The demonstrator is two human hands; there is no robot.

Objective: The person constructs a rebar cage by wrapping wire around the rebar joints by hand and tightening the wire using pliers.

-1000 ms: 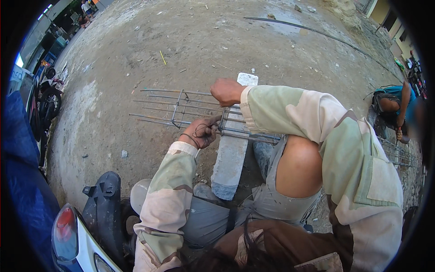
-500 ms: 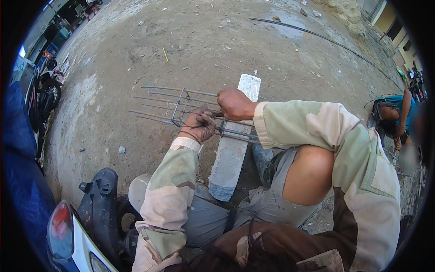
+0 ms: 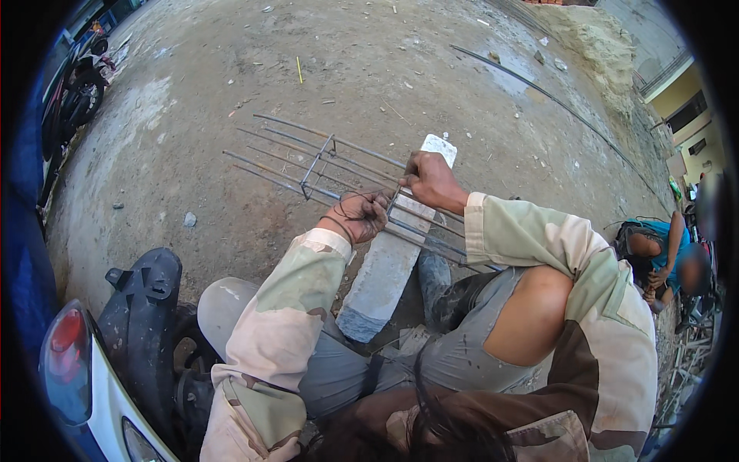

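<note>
A rebar cage (image 3: 319,162) of long thin bars with square stirrups lies slantwise across a pale concrete block (image 3: 379,281) in front of me. My left hand (image 3: 357,215) is closed on thin dark tie wire (image 3: 332,219), whose loose loops stick out by the wrist. Its fingertips are beside a stirrup over the block. My right hand (image 3: 436,180) is closed at the far top bar, fingertips pinched at that same stirrup. Whether it also holds a small tool is hidden.
A scooter's tail (image 3: 69,362) and black rear mudguard (image 3: 150,308) stand close at my left. Another person (image 3: 666,258) crouches at the right. A long dark rod (image 3: 554,100) lies on the dirt ahead, and a motorbike (image 3: 81,100) is parked far left.
My hands have moved slightly apart; my right hand now pinches at the stirrup instead of meeting my left. The cage slants more, and the whole view has shifted a little.
</note>
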